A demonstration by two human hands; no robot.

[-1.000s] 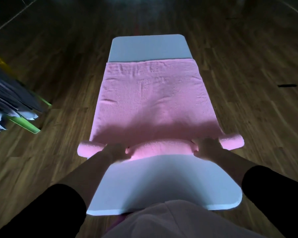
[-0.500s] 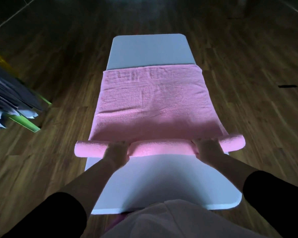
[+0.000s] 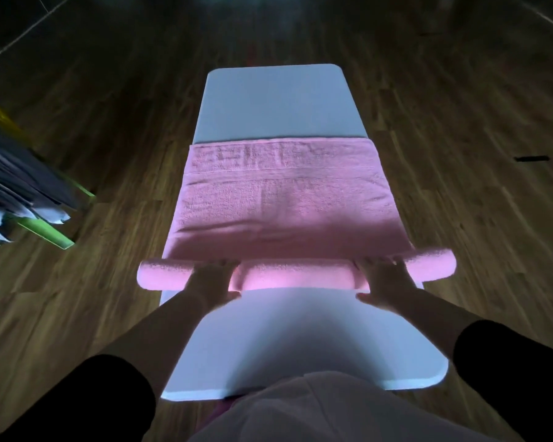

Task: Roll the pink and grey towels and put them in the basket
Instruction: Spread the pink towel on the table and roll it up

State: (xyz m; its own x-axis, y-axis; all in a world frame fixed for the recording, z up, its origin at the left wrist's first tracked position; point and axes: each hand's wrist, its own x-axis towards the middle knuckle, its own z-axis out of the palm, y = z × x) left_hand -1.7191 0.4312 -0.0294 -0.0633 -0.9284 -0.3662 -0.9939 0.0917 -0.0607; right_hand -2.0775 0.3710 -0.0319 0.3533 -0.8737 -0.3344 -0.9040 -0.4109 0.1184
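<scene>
A pink towel (image 3: 284, 199) lies along a white table (image 3: 281, 100), its near end wound into a roll (image 3: 296, 277) that sticks out past both table sides. My left hand (image 3: 211, 280) lies on the roll left of centre, fingers stretched over its top and thumb on the near side. My right hand (image 3: 388, 277) presses on it the same way, right of centre. Grey towels (image 3: 20, 177) hang over a yellow-green basket (image 3: 47, 232) at the left edge of the view.
Dark wooden floor surrounds the narrow table on every side. A small black object (image 3: 531, 158) lies on the floor at the right. My light-coloured lap fills the bottom of the view, against the table's near edge.
The towel's far edge has slid toward me, baring more of the table's far end. The roll has grown thicker, and my fingers have stretched out over it.
</scene>
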